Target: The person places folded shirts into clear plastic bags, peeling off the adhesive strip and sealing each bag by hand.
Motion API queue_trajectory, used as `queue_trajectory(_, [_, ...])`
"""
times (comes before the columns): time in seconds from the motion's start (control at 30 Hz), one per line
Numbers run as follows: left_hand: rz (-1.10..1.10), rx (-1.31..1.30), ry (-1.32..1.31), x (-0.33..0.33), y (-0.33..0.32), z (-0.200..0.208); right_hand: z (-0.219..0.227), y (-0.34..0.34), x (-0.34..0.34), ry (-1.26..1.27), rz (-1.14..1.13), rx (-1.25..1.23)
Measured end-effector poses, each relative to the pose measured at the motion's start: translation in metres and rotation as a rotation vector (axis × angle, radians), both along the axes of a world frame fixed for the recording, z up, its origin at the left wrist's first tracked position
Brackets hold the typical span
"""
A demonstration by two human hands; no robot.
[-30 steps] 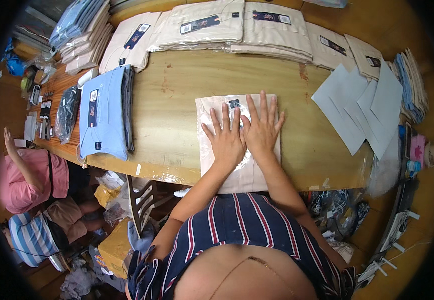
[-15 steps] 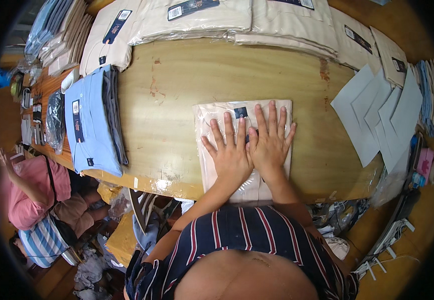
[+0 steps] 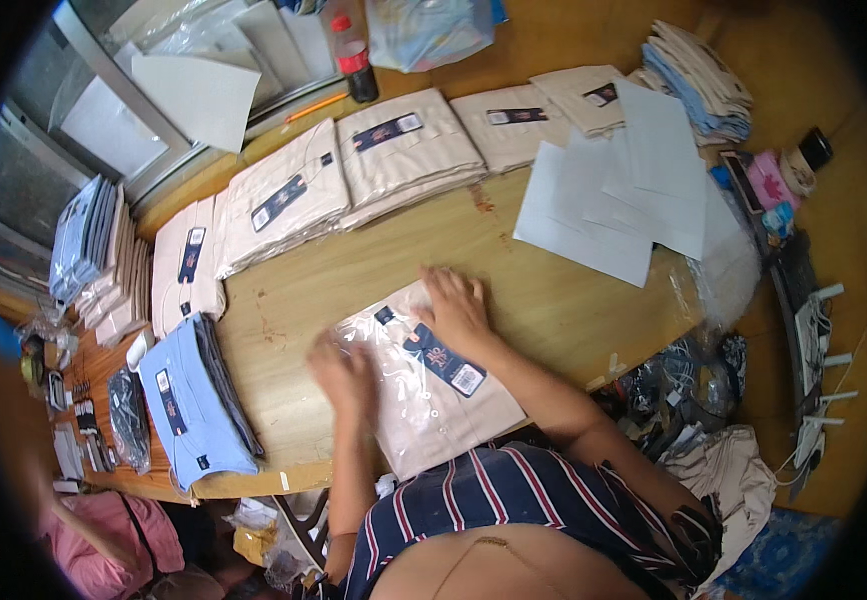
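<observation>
A folded beige garment (image 3: 409, 400) in a clear plastic bag lies tilted on the table before me. It bears a small dark label and a larger navy hang tag (image 3: 451, 362). My left hand (image 3: 344, 375) is at the bag's left edge, its fingers smeared by motion. At the far right corner rests my right hand (image 3: 459, 312), fingers stretched and a little apart over the edge, thumb toward the hang tag.
Bagged beige garments (image 3: 289, 205) line the table's far side. Folded blue garments (image 3: 194, 400) lie left. White paper sheets (image 3: 594, 200) spread at the right. A dark drink bottle (image 3: 357, 70) stands behind. Someone in a pink top (image 3: 104, 545) sits at lower left.
Both hands have left their flat, side-by-side place on the bag and moved apart to its edges. The hang tag now shows. The bag appears turned, and the whole view has swung.
</observation>
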State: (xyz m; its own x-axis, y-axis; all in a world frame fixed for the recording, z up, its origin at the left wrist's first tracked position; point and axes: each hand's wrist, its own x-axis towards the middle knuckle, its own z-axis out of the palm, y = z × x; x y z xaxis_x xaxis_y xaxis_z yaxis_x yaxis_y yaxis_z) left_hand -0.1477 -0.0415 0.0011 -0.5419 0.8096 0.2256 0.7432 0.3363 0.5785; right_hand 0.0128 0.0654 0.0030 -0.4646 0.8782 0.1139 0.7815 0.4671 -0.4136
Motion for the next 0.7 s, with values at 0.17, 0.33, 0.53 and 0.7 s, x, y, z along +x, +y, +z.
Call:
queue_trajectory(0.17, [-0.005,-0.105,0.047,-0.051,0.003,-0.019,0.002,0.054,0.011,-0.015,-0.010,-0.132])
queue_trajectory(0.33, [-0.117,0.059,-0.624,-0.048,-0.005,-0.017,-0.018,0.076,0.024,0.641,0.247,-0.696])
queue_trajectory(0.53, [0.061,0.229,-1.285,-0.023,-0.023,-0.008,-0.019,0.049,0.052,1.154,0.092,-1.360])
queue_trajectory(0.7, [0.016,-0.102,-1.033,-0.011,-0.053,-0.004,-0.031,0.001,0.077,0.779,0.248,-1.113])
